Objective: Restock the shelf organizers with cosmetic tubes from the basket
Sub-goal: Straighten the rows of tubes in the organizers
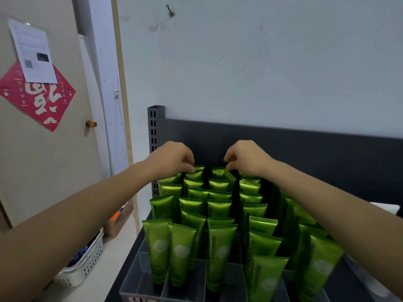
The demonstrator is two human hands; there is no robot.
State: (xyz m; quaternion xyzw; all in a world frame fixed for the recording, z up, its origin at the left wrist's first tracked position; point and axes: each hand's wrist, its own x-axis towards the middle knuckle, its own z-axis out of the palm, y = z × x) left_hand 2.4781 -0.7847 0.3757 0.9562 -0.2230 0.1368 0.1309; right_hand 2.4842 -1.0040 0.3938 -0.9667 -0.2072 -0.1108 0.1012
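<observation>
My left hand (174, 159) pinches the crimped top of a green tube (196, 172) in the back row; fingers curled narrow, thumb and forefinger closed on the crimp. My right hand (246, 158) does the same on the neighbouring back-row tube (220, 172). Both tubes stand upright, just in front of the dark back panel (305, 140) of the shelf.

Clear divided organizers (139, 277) hold the other green tubes (220, 247) in rows running toward me, most lanes filled; the front slots look partly open.

Step in hand, as I judge it: seating or straightening the rearmost tubes in their lanes.

The white basket (87, 264) sits low at my left, beside the shelf, blue items visible inside; no green tubes can be made out there.

Next move likely calls for releasing both crimps without tipping neighbours, then reaching left and down to the basket.
</observation>
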